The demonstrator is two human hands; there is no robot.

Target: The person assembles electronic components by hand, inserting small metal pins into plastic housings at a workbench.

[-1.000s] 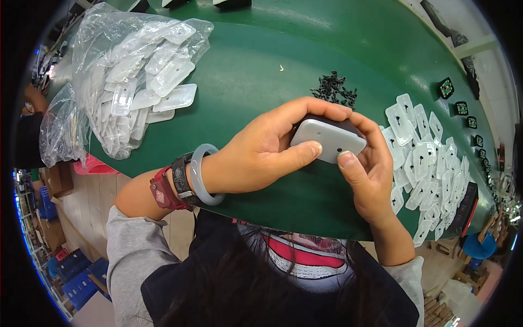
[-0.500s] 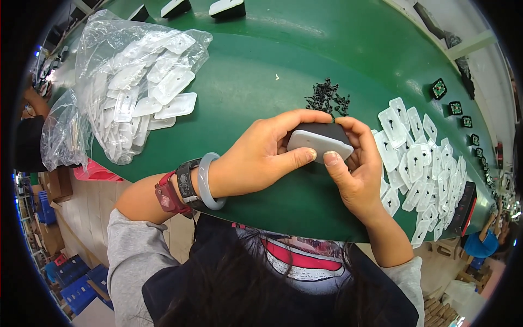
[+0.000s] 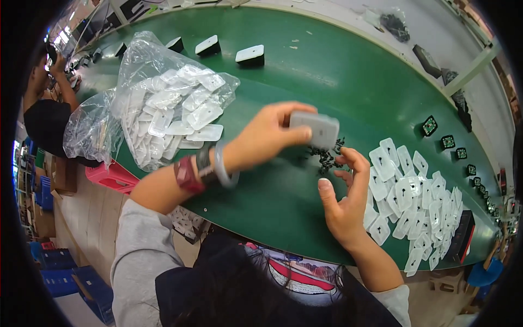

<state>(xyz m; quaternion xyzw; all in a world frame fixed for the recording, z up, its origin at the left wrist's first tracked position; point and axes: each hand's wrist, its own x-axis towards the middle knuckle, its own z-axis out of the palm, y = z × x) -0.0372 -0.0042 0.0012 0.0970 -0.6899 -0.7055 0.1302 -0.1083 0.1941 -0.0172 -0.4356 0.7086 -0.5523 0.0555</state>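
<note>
Left hand point(image 3: 268, 132) alone now grips grey case point(image 3: 320, 131) | right hand point(image 3: 349, 212) let go

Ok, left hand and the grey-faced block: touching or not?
Touching. The head view shows the left hand pinching the grey-faced block: thumb pressed over its face, other fingers round its far edge.

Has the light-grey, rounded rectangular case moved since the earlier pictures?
Yes, the case moved forward: from the near side of the heap of small black pieces to over its far edge.
</note>
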